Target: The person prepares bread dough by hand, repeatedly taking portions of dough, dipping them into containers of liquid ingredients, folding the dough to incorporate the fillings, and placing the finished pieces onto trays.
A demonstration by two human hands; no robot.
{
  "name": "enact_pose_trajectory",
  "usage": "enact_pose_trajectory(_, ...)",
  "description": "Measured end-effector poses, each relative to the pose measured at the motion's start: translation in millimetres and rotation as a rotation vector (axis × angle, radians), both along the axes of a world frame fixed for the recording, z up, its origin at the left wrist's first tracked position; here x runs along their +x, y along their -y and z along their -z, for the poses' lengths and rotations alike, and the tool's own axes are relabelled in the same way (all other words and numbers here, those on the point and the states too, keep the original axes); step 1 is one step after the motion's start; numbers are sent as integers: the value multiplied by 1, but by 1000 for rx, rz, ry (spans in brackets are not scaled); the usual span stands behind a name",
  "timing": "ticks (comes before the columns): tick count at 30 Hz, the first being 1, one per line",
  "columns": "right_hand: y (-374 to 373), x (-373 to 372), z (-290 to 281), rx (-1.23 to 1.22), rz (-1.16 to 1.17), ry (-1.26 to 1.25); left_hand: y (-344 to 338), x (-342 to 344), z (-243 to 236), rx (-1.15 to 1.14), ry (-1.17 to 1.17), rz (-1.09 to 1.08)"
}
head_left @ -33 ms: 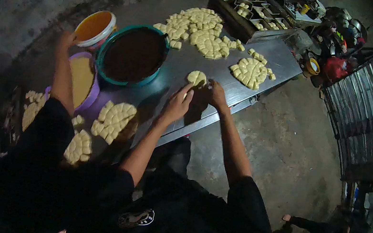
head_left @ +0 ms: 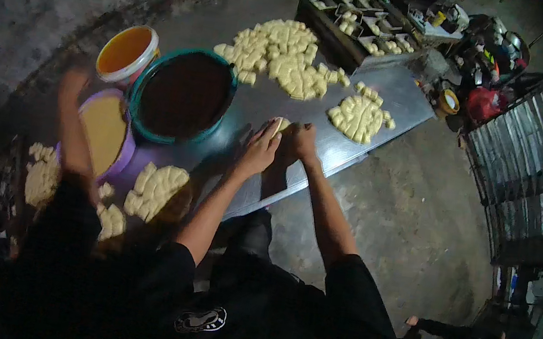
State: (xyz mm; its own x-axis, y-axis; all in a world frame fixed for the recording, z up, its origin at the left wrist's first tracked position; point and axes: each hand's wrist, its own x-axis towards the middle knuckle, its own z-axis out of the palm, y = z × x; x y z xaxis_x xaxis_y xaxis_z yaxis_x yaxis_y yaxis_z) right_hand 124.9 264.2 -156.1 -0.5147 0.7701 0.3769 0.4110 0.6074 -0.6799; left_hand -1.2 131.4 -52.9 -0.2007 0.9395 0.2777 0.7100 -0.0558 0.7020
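Observation:
Between my hands, just above the metal table (head_left: 236, 122), is a small pale piece of dough (head_left: 281, 125). My left hand (head_left: 259, 150) is closed around it, with its fingers and thumb covering most of it. Close on the right, my right hand (head_left: 304, 143) is curled with its knuckles near the dough. Whatever may be in its fingers is hidden. Beyond my hands lie a large cluster of cut dough pieces (head_left: 278, 51) and a smaller cluster (head_left: 358, 118). Another dough cluster (head_left: 156, 191) lies to the left of my left forearm.
A teal basin (head_left: 135, 107) of dark filling stands left of my hands, beside a purple basin (head_left: 125, 151) with tan contents and a white-rimmed bucket (head_left: 151, 57). A co-worker's arm (head_left: 77, 133) reaches across there. Compartmented trays (head_left: 356, 24) hold dough pieces at the far end.
The dough disc showed face-up beyond my left fingertips; now it is tilted and mostly covered by that hand. My right hand has shifted slightly left. The co-worker's arm has moved left and down.

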Motion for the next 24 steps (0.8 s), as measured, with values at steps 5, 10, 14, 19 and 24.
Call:
enact_pose_trajectory(5,-15,-27,-9,-233,-104,149,-52,-4,36,-339,63,-53)
enact_pose_trajectory(10,-16,32,-117,-1719,-273,-389,-38,-14,51,-178,-304,57)
enact_pose_trajectory(14,-19,61,-176,-1509,-320,-602,-39,4,56,-167,20,-65)
enact_pose_trajectory(19,-26,56,-201,-1122,-415,-360,-37,34,-12,-7,1159,131)
enact_pose_trajectory(24,-72,54,-195,-1025,-401,-554,-16,45,12,-102,982,-418)
